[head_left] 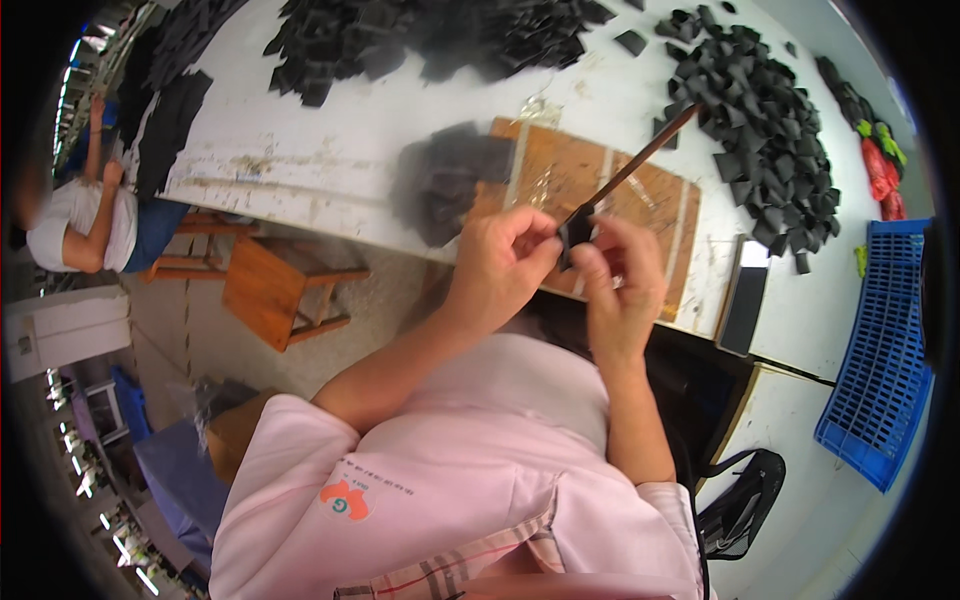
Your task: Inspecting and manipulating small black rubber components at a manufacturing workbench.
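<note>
Both hands, left hand [497,262] and right hand [622,285], pinch a small black piece [575,231] beside a wooden stick [640,160].

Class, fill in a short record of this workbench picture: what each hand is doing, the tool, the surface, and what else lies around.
Left hand: pinches a small black piece
Right hand: grips the same piece
Tool: thin brown stick, one end at the piece
Surface: white table with a brown board
Piles: black pieces at right, more along the far edge
Nearby: blue crate, wooden stool, black bag
</note>
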`<state>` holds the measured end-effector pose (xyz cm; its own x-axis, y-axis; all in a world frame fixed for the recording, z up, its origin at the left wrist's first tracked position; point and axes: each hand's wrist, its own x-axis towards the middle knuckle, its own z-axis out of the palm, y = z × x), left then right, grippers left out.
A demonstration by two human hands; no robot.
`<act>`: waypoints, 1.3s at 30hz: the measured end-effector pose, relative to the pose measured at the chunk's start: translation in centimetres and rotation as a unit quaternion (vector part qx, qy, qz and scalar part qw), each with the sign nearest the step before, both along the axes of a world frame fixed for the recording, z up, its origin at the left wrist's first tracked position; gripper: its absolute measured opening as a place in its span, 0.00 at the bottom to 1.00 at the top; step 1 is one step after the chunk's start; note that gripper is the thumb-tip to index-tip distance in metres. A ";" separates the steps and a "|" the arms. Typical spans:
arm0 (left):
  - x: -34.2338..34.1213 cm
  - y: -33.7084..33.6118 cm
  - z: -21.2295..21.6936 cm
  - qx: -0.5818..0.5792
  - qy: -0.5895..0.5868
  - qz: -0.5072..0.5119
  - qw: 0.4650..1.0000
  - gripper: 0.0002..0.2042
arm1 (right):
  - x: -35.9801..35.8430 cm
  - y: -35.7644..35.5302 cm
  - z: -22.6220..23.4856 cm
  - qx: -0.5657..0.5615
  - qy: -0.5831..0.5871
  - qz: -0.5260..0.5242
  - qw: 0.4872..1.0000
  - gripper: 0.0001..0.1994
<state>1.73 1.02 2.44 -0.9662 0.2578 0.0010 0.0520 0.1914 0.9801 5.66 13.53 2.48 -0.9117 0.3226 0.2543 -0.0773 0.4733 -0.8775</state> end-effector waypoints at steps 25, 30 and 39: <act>-1.5 2.2 3.9 0.198 -0.158 0.042 0.967 0.04 | -1.8 2.6 3.6 -0.484 -0.168 0.157 0.845 0.11; -5.1 1.4 7.3 0.607 -0.407 -0.241 0.638 0.06 | -5.0 3.9 9.7 -0.328 -0.051 0.184 0.925 0.13; -6.1 1.8 6.1 0.541 -0.395 -0.139 0.730 0.04 | -7.1 5.1 7.4 -0.361 -0.087 0.248 0.895 0.14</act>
<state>-4.42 2.83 8.58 -0.6857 0.7055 -0.1793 -0.7215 -0.6262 0.2954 -1.47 18.60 9.93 -0.9937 -0.1106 -0.0166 0.0469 -0.2773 -0.9596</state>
